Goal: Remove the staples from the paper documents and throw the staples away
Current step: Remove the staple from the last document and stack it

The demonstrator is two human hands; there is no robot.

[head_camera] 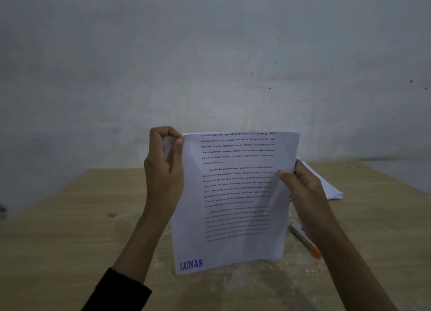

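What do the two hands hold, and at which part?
Both hold the printed document: the left hand pinches its top left corner, the right hand its right edge.

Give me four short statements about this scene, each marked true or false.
1. The left hand pinches a top corner of the document. True.
2. The right hand holds the orange-tipped tool. False: the tool lies on the table; this hand grips the document's edge.
3. A blue LUNAS stamp marks the document's lower corner. True.
4. The paper stack lies on the floor. False: it lies on the table.
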